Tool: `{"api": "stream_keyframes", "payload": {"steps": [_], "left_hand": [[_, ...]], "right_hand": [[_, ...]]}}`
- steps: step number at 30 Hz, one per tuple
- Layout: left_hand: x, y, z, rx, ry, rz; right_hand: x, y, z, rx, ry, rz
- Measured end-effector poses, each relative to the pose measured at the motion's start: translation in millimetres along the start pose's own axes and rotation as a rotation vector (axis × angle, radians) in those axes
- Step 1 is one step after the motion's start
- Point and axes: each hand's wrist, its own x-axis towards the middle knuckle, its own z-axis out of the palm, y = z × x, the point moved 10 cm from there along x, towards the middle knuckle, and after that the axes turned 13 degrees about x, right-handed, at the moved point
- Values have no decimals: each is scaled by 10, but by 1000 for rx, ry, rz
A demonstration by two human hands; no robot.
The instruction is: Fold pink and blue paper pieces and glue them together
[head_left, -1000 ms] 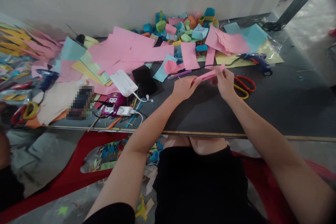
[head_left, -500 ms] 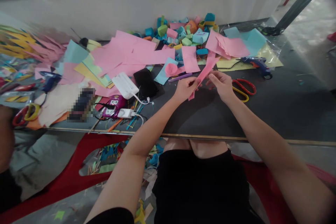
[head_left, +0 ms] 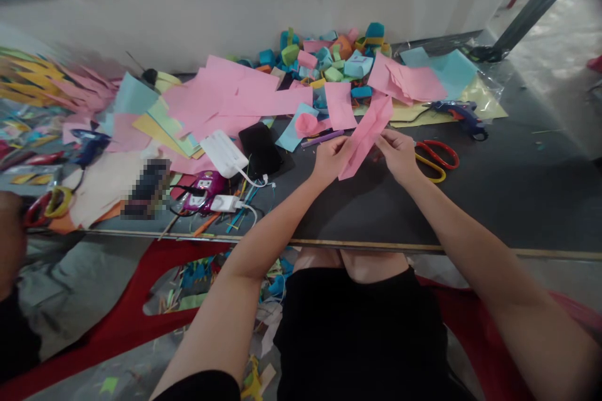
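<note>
A dark table (head_left: 508, 200), strewn left and far with paper (head_left: 235, 97), stands by a pale wall (head_left: 211, 19) — metal post (head_left: 536, 9) far right. Over the table's middle, left hand (head_left: 330, 160) and right hand (head_left: 397, 151) pinch a pink strip (head_left: 365, 138) — fingers closed on its edges.

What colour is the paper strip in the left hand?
The paper strip is plain pink, with no pattern visible; the head view shows it best.

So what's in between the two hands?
A pink strip. In the head view it slants between the left hand, which holds it, and the right hand, which is right at its other edge.
</note>
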Motion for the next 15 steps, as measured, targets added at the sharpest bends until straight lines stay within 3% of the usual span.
{"api": "stream_keyframes", "payload": {"steps": [4,7,11,15], "left_hand": [[45,-237,81,-195,-2,-132],[53,-347,187,-283,-74,-222],[31,-317,254,-310,-159,-252],[22,-173,203,-227,-157,-171]], "right_hand": [[8,12,-4,-15,-3,-6],[23,33,-41,-19,25,-10],[38,70,-89,1,60,-11],[28,58,-66,-19,42,-19]]}}
